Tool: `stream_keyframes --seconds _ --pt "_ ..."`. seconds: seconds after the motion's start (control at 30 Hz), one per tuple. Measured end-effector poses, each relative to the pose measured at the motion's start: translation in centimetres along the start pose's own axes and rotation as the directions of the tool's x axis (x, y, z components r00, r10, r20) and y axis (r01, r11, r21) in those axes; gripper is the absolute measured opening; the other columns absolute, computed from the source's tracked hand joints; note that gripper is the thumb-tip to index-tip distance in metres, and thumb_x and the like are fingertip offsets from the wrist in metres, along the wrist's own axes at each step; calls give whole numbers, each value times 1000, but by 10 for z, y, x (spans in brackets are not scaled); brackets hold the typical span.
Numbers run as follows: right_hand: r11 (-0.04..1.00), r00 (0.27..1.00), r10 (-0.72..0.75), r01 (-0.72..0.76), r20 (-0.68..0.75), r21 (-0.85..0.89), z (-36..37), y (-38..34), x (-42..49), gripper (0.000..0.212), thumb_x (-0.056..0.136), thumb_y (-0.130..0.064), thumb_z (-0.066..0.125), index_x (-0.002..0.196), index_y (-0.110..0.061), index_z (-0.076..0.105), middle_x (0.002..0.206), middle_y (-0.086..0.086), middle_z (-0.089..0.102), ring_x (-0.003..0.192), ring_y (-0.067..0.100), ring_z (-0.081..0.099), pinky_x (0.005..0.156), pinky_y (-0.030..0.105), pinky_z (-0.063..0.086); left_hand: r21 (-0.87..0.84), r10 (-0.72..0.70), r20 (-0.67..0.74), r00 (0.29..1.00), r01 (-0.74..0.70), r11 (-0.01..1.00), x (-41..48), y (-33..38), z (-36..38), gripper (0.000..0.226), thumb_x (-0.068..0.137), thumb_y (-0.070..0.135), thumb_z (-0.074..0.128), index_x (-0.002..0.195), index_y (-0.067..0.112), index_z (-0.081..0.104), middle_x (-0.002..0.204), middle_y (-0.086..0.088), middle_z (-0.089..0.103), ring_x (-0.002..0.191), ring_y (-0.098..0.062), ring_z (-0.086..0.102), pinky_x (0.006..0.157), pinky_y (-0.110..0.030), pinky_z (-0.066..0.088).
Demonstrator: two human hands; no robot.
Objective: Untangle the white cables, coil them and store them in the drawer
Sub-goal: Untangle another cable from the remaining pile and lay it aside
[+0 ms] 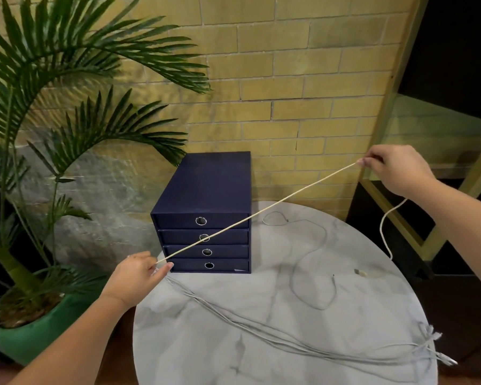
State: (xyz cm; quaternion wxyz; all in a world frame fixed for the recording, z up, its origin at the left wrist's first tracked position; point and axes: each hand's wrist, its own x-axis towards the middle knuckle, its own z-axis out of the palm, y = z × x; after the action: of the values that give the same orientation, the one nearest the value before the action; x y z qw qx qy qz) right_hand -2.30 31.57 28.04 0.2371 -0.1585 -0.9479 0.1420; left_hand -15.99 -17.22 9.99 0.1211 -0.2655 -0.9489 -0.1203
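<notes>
A white cable (261, 211) is stretched taut in the air between my two hands, crossing in front of the dark blue drawer unit (206, 190). My left hand (139, 276) pinches its lower end near the table's left edge and also holds a bundle of grey-white cables (261, 323) that trails across the table to the right edge. My right hand (395, 168) pinches the cable's upper end; its tail (383, 226) hangs down, ending in a plug (365, 273) on the table. All drawers are closed.
The round marble table (206, 343) also carries a thin loose cable (311, 262) looping beside the drawer unit. A potted palm (25, 315) stands at the left. A brick wall is behind, and a dark shelf with a gold frame (400, 218) at the right.
</notes>
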Motion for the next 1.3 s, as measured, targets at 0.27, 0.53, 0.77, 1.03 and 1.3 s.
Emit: stream_keyframes --seconds 0.27,0.53,0.77,1.03,1.3 --pt "967 987 -152 161 -62 197 -35 -51 -1 22 93 -31 53 105 -18 65 93 9 64 84 31 58 78 50 52 -41 -164 347 924 189 981 -8 4 25 26 96 36 52 72 27 56 78 5 60 71 -10 57 58 -24 39" --pt "913 948 -317 313 -29 262 -41 -115 6 24 91 -34 58 98 -13 69 77 11 62 62 14 46 59 25 41 -19 -170 532 829 213 977 2 30 39 29 80 49 45 79 29 67 89 12 67 89 -8 60 88 -29 46" --pt "898 931 -356 364 -80 247 -40 -148 18 24 91 -33 59 94 -11 70 61 -4 49 51 3 36 45 12 28 -398 -4 502 865 234 887 28 95 10 14 86 35 65 74 28 66 82 8 68 81 -11 63 78 -28 51" --pt "896 919 -353 387 -177 218 -56 -163 29 25 92 -34 58 91 -11 69 61 -6 47 56 8 38 58 29 36 -757 88 208 974 104 645 69 167 -60 25 101 28 44 89 19 64 67 3 60 69 -15 58 75 -30 54" --pt "971 971 -238 237 14 32 -49 -118 21 21 98 -25 47 112 -17 60 91 2 61 75 20 56 65 32 48 -835 -65 24 998 56 548 82 173 -80 36 104 29 31 92 19 63 60 5 36 49 -5 30 48 -21 27"
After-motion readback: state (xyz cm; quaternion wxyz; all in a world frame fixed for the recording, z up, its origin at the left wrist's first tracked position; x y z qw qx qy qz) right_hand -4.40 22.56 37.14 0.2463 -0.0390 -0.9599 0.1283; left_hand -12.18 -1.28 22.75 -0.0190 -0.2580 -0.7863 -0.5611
